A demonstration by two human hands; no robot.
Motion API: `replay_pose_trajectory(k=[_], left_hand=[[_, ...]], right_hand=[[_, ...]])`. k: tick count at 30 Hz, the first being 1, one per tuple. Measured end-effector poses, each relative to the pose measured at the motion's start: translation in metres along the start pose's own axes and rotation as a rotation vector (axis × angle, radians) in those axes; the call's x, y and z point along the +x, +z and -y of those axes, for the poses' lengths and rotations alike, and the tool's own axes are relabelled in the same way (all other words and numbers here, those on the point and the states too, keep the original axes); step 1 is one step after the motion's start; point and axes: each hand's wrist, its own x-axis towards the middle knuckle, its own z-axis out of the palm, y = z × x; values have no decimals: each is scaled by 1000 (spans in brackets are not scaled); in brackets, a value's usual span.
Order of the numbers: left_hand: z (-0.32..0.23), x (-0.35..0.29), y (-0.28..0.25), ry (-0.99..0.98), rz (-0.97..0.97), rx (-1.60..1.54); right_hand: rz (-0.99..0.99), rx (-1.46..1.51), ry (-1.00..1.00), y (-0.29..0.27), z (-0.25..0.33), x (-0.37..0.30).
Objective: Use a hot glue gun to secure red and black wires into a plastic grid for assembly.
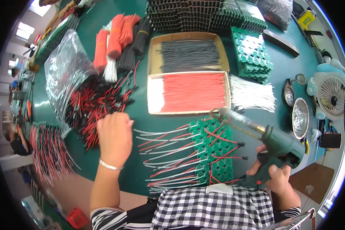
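Observation:
My right hand (pixel 278 178) is wrapped round the handle of a dark green soldering gun (pixel 281 147). The gun's long metal front reaches left over the top edge of a green circuit board panel (pixel 224 136) made of many round pieces. White, red and dark wires (pixel 168 153) stick out from the panel's left side. On its right side, red-and-black leads end in small black connectors (pixel 241 144). My left hand (pixel 117 132) is at the edge of a heap of red-and-black connector leads (pixel 88 111). Its fingers curl down out of sight, so what they hold is hidden.
Beyond the panel sit boxes of red wires (pixel 193 92) and black wires (pixel 189 55), with white wires (pixel 253 94) alongside. Stacked green boards (pixel 251 53) stand behind. A metal bowl (pixel 300 118) and a small fan (pixel 331 96) are at right. A plastic bag (pixel 67 73) lies left.

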Motion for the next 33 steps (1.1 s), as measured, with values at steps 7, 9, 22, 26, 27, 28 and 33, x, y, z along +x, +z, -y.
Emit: replay_pose_trajectory(k=[7,9,22,26,27,28,33], left_hand=[[-56,28,-15,79,-47,-612],[-72,36,-4,231,-123,-578],[-76,36,18,349,-74,-580],[-79,37,21,331,-112,-600],[-79,37,21,330,-108,-605],[-80,36,21,330,-113,-617],[-82,35,26,330,-109,-648]], right_hand=[[136,45,43,9,7,10],[197,-125,-13,2,-3,12],[285,-646,-421,6,-18,12],[226,-711,-441,9,-27,8],[226,-706,-434,10,-26,9],[225,-703,-426,10,-26,9],[225,-761,-444,12,-25,12]])
